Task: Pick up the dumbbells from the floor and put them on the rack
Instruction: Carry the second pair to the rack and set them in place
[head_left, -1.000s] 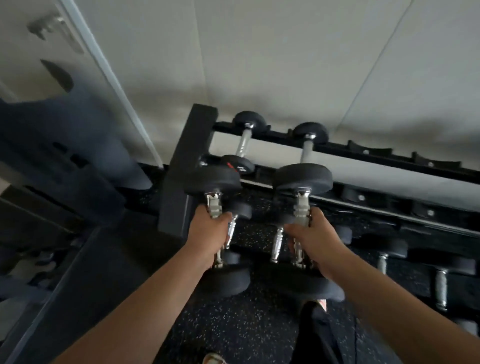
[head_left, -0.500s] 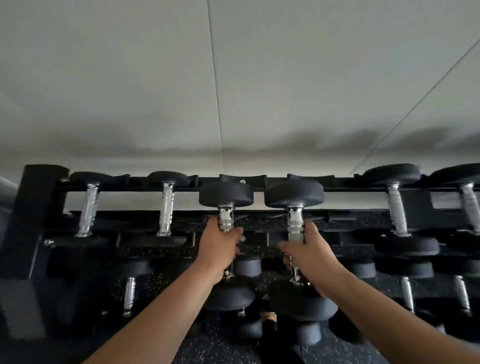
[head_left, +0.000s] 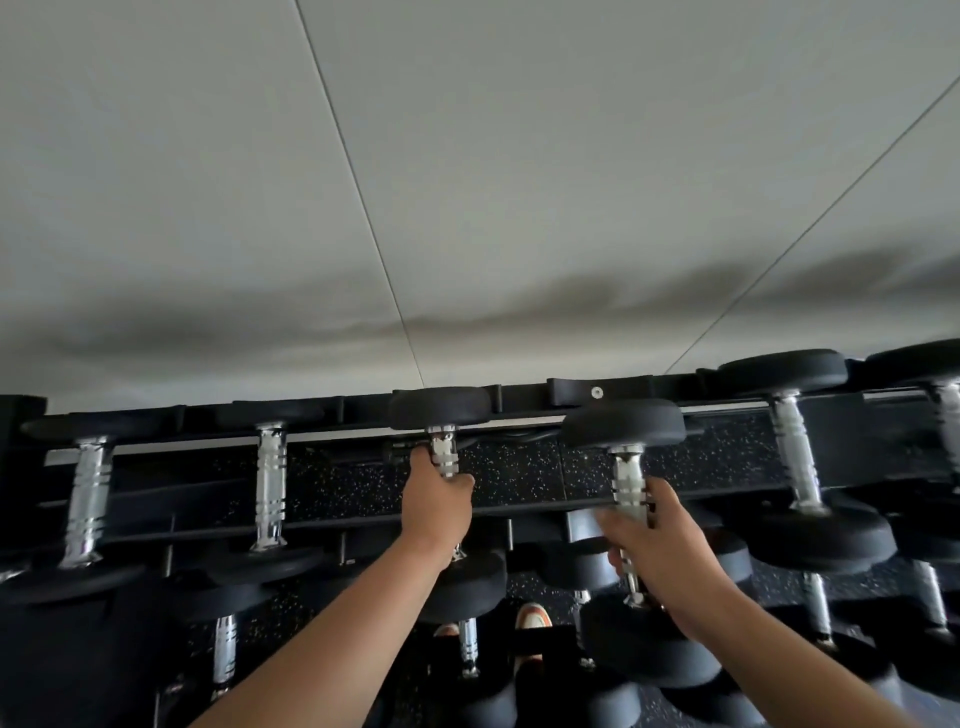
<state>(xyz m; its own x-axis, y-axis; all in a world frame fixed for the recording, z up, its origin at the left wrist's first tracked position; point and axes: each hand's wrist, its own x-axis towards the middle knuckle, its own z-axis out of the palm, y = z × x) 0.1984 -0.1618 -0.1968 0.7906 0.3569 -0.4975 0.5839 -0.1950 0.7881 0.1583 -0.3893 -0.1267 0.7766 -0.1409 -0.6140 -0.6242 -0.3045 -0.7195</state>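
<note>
My left hand (head_left: 436, 501) grips the chrome handle of a black round-headed dumbbell (head_left: 440, 408); its far head rests against the back rail of the black rack's top tier (head_left: 597, 391). My right hand (head_left: 657, 545) holds a second, like dumbbell (head_left: 622, 425) by the handle, its far head just short of the empty saddle on the back rail and slightly above the tier. Both dumbbells point away from me. The near heads hang below my wrists.
Two dumbbells (head_left: 270, 483) lie on the top tier to the left, and larger ones (head_left: 795, 457) to the right. Lower tiers hold several more dumbbells (head_left: 223, 649). A pale wall rises behind the rack. My shoes (head_left: 532, 618) show on the speckled floor below.
Both hands have carried the dumbbells up and forward to the top tier. The left dumbbell's far head now meets the back rail; the two dumbbells are further apart.
</note>
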